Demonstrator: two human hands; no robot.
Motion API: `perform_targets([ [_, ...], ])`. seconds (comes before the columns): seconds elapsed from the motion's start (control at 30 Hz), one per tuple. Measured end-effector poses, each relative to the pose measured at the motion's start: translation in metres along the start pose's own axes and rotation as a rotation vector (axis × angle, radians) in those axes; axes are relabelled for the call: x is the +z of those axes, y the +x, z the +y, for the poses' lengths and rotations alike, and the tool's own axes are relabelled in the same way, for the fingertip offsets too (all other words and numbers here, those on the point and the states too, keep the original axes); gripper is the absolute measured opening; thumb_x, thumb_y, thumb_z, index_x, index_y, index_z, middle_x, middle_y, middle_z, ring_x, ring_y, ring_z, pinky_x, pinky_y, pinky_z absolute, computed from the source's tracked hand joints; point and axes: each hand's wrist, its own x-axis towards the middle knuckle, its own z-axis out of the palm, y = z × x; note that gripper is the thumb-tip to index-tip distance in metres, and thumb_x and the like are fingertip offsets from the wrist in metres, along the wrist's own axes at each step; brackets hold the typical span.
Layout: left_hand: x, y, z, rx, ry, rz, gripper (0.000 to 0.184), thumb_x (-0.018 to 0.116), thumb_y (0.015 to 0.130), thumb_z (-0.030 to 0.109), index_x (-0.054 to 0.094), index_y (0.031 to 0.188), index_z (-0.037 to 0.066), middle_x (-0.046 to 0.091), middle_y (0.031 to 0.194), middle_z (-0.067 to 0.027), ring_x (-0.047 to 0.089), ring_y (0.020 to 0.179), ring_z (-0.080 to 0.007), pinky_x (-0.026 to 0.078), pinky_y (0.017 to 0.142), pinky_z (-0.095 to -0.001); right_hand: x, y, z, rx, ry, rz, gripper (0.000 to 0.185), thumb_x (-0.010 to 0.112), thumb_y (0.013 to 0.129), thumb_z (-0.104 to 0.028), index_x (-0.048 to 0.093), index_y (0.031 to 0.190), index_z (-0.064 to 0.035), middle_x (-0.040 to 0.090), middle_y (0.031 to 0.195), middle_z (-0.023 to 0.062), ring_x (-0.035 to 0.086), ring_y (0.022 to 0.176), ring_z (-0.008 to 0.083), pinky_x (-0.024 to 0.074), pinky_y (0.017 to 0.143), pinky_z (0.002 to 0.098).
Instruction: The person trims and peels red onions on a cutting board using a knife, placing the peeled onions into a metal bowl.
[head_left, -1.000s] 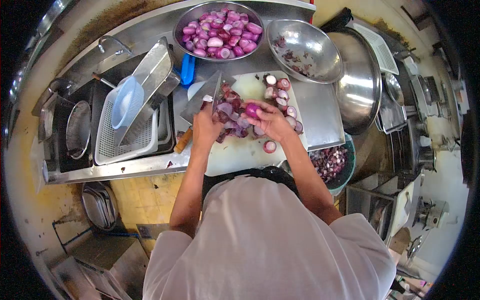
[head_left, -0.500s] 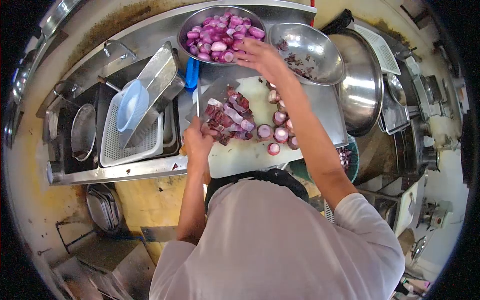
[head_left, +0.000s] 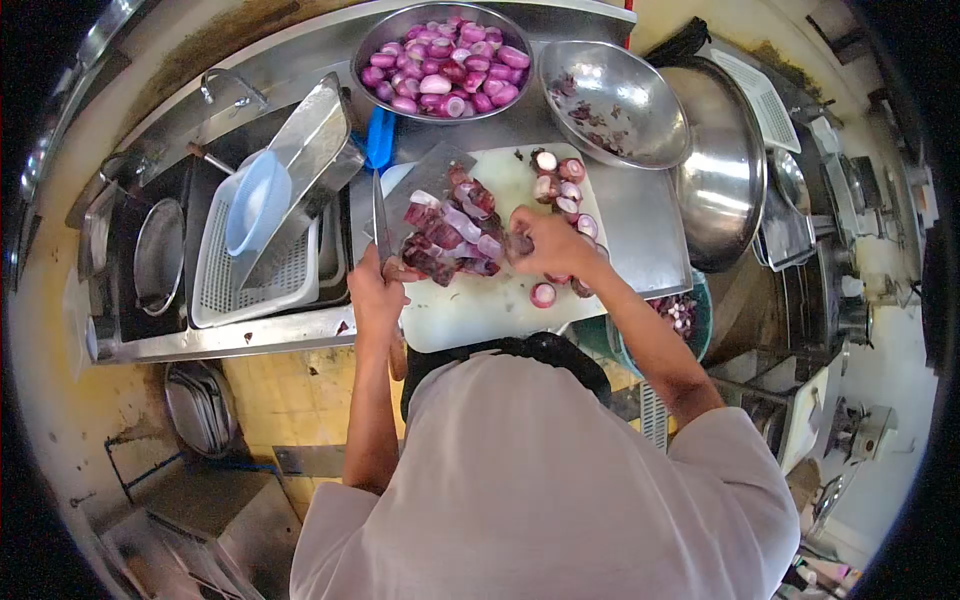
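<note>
My left hand [head_left: 375, 295] is closed around a knife [head_left: 380, 220], its blade pointing away from me at the left side of the white cutting board [head_left: 480, 318]. A wooden handle end shows below that hand. At the board's middle, my right hand [head_left: 555, 245] has its fingers closed on a red onion [head_left: 520, 246], mostly covered by them. Between the hands lies a heap of onion skins [head_left: 455, 235]. Trimmed, unpeeled onions [head_left: 570, 170] line the board's right side, and one onion [head_left: 543, 294] sits near the front. Peeled onions [head_left: 440, 65] fill a metal bowl [head_left: 362, 75] behind the board.
A second metal bowl [head_left: 650, 90] holds scraps of skin. Right of it stands a large steel pot [head_left: 720, 160]. A blue-handled tool [head_left: 379, 140] lies left of the board. The sink holds a white basket [head_left: 260, 305]; a green tub [head_left: 703, 330] is below the counter.
My right hand has come back from the bowl of peeled onions to the board and closed on an onion. My left hand still holds the knife. The view has shifted slightly.
</note>
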Motion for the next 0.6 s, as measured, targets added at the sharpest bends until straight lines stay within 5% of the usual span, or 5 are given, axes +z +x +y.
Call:
perform_targets([
  [0.17, 0.011, -0.002, 0.013, -0.093, -0.130, -0.155, 0.025, 0.043, 0.098, 0.004, 0.049, 0.122, -0.001, 0.064, 0.084, -0.0115, 0.071, 0.066, -0.0202, 0.054, 0.042, -0.0277, -0.029, 0.004, 0.008, 0.093, 1.777, 0.131, 0.034, 0.054, 0.089, -0.026, 0.056, 0.113, -0.0024, 0.065, 0.107, 0.0178, 0.065, 0.098, 0.0363, 0.0554, 0.083, 0.0457],
  [0.2, 0.016, -0.004, 0.021, -0.088, -0.125, -0.162, 0.025, 0.043, 0.098, 0.004, 0.049, 0.122, -0.001, 0.064, 0.084, -0.0115, 0.071, 0.066, -0.0202, 0.054, 0.042, -0.0277, -0.028, 0.008, 0.001, 0.158, 1.789, 0.262, 0.045, 0.048, 0.092, -0.037, 0.056, 0.113, 0.0014, 0.065, 0.105, 0.0187, 0.065, 0.095, 0.0377, 0.0560, 0.083, 0.0476],
  [0.4, 0.052, -0.025, 0.085, -0.007, 0.088, -0.497, 0.026, 0.043, 0.095, 0.001, 0.046, 0.120, -0.003, 0.063, 0.081, -0.0128, 0.068, 0.061, -0.0195, 0.053, 0.042, -0.0299, 0.001, 0.040, -0.014, 0.319, 1.779, 0.635, 0.046, 0.039, 0.103, -0.041, 0.056, 0.106, 0.0012, 0.067, 0.095, 0.0182, 0.066, 0.091, 0.0328, 0.0563, 0.081, 0.0478],
  [0.5, 0.068, -0.027, 0.080, 0.267, 0.251, -0.397, 0.017, 0.051, 0.093, 0.006, 0.054, 0.106, -0.004, 0.065, 0.080, -0.0280, 0.067, 0.069, -0.0416, 0.052, 0.061, -0.0493, -0.002, 0.046, -0.029, 0.282, 1.629, 0.782, 0.047, 0.034, 0.105, -0.043, 0.055, 0.103, -0.0009, 0.067, 0.088, 0.0176, 0.067, 0.078, 0.0277, 0.0582, 0.074, 0.0438],
  [0.6, 0.075, -0.022, 0.078, 0.204, 0.305, -0.440, 0.016, 0.051, 0.091, 0.005, 0.053, 0.102, -0.007, 0.062, 0.078, -0.0319, 0.063, 0.073, -0.0487, 0.049, 0.068, -0.0533, 0.005, 0.052, -0.024, 0.244, 1.304, 0.929, 0.049, 0.033, 0.105, -0.043, 0.059, 0.096, -0.0022, 0.064, 0.082, 0.0118, 0.061, 0.072, 0.0217, 0.0505, 0.059, 0.0357],
])
